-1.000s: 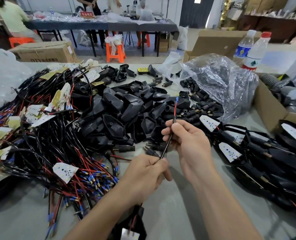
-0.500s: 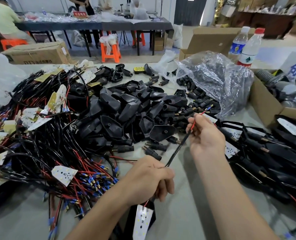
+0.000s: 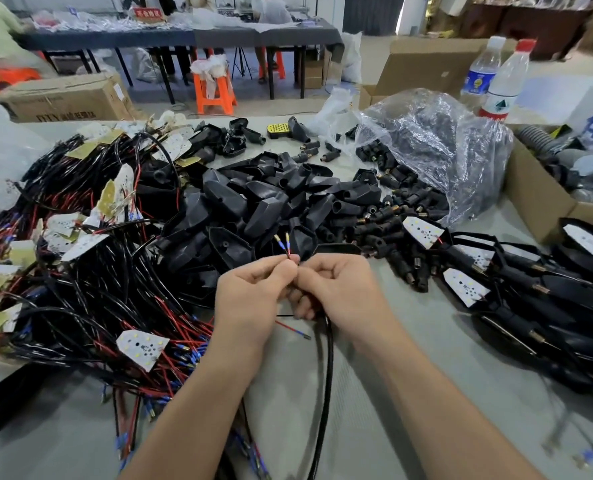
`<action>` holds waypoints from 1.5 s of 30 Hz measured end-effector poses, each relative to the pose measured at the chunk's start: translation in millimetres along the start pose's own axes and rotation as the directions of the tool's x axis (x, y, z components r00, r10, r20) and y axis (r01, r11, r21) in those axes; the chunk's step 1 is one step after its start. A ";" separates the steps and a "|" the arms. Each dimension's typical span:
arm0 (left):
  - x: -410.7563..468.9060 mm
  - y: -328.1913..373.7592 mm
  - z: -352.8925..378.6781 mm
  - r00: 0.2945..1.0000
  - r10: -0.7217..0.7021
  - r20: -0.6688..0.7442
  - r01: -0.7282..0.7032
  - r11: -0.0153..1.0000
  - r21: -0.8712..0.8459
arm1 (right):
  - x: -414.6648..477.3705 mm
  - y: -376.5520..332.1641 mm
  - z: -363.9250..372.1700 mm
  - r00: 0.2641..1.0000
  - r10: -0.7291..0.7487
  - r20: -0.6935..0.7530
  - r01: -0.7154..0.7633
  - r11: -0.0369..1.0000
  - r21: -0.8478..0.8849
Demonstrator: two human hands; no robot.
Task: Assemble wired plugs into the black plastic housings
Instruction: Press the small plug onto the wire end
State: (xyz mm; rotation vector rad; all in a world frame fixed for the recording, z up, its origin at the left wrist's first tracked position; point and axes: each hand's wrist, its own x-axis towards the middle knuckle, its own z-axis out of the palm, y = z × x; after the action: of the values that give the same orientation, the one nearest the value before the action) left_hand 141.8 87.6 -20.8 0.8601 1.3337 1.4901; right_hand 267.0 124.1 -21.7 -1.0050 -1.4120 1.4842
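Both of my hands meet at the middle of the table over one black cable point(image 3: 328, 368). My left hand point(image 3: 253, 292) pinches its two thin wire ends point(image 3: 283, 242), which stick up with blue sleeves and metal tips. My right hand point(image 3: 336, 289) curls round the same cable just beside the left, and the cable hangs down toward me. Right behind my hands lies a heap of black plastic housings point(image 3: 253, 202). Small black plugs with brass tips point(image 3: 388, 216) are scattered to the right of that heap.
A tangle of black and red wires with white LED boards point(image 3: 80, 271) covers the left side. Finished black assemblies point(image 3: 548, 299) lie at the right. A clear plastic bag point(image 3: 437, 147), a cardboard box point(image 3: 534, 202) and two bottles point(image 3: 496, 81) stand at the back right.
My right hand has come back from the far right to meet the left. My left hand has risen and now pinches the wire ends, which point upward.
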 end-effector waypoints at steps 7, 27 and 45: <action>6.1 -2.6 -12.7 0.985 0.077 -0.154 -0.054 0.987 0.151 | -8.0 1.1 -13.1 0.896 -0.362 -0.258 0.140 0.780 -0.610; 1.0 -16.5 -8.4 0.996 0.085 0.015 -0.085 0.934 0.347 | -31.3 23.2 -18.1 0.902 -0.323 -0.287 0.104 0.808 -0.580; -5.8 -16.8 -5.0 0.991 0.132 0.021 -0.124 0.857 0.501 | -27.1 18.7 -25.1 0.872 -0.131 -0.472 0.050 0.983 -0.179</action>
State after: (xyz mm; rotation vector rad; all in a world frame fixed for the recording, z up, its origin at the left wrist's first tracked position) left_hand 142.1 80.1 -37.7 1.2911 1.7421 1.2582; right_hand 298.8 106.5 -41.4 -1.2858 -1.2016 0.9649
